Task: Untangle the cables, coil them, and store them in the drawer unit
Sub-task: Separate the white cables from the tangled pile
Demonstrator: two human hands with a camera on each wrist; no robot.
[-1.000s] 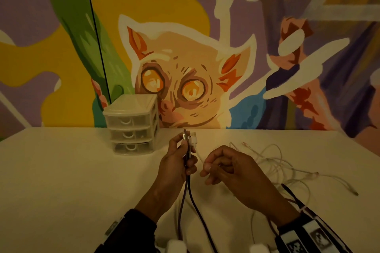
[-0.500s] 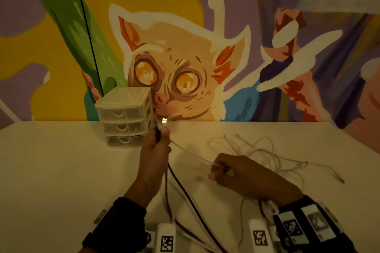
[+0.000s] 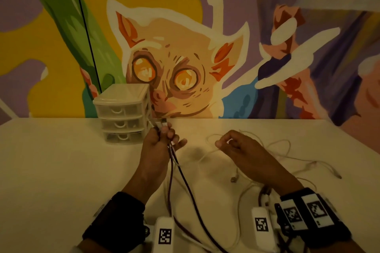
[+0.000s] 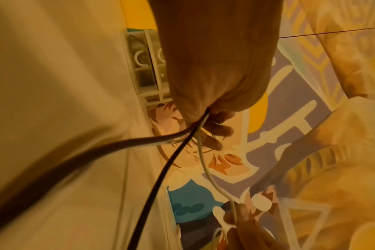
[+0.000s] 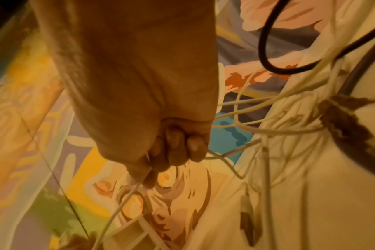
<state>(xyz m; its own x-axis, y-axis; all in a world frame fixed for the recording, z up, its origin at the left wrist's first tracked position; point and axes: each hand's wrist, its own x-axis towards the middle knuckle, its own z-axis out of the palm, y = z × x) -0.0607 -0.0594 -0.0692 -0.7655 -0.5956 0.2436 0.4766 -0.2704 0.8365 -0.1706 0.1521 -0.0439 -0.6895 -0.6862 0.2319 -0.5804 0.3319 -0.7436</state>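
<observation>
My left hand is raised beside the drawer unit and grips the plug ends of a dark purple cable and a white cable. The dark cable's two strands hang from that fist toward the table's near edge. My right hand hovers to the right, fingers curled, pinching the same thin white cable. Behind and right of it lies a tangle of white cables. All three drawers of the translucent unit are closed.
The drawer unit stands at the back of the white table, against a painted wall. A loose plug lies on the table under my right forearm. More white cable trails right to a plug. A thin black cord hangs behind the unit.
My left hand has carried the plug ends left toward the drawer unit. My right hand has slid away along the white cable and risen slightly; the stretch between the hands now sags.
</observation>
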